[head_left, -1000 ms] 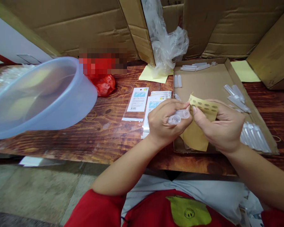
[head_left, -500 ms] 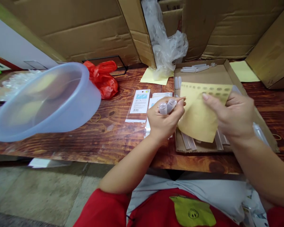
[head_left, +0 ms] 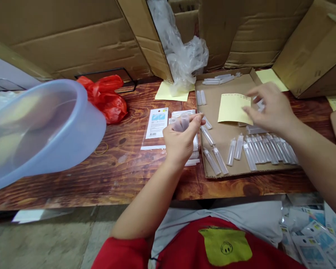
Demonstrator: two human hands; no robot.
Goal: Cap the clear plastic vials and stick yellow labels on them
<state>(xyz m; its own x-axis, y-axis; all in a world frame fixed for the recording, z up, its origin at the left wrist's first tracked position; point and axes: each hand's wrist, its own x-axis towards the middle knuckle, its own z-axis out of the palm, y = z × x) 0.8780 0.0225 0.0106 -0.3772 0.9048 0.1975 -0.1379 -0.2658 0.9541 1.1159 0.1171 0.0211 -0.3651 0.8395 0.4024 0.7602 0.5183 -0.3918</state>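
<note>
My left hand [head_left: 182, 144] is closed around two small clear plastic tubes [head_left: 181, 122], held upright above the table's front part. My right hand [head_left: 270, 108] hovers over the far right of a flat cardboard tray [head_left: 226, 130], fingers spread and blurred. Its fingertips are at the right edge of a yellow sticker sheet [head_left: 232, 108] that lies on the tray. A row of several clear tubes [head_left: 266, 149] lies along the tray's near side, with a few more scattered at its left and back.
A translucent blue basin [head_left: 44, 127] fills the left. A red plastic bag [head_left: 106, 95] and printed packets [head_left: 157, 123] lie on the wooden table [head_left: 123, 175]. Cardboard boxes [head_left: 72, 37] and a clear plastic bag [head_left: 182, 56] stand behind. More packets [head_left: 310, 231] lie at lower right.
The yellow sticker sheet went from being held up in my right hand down onto the tray. My hands moved apart, and the left one kept hold of the tubes.
</note>
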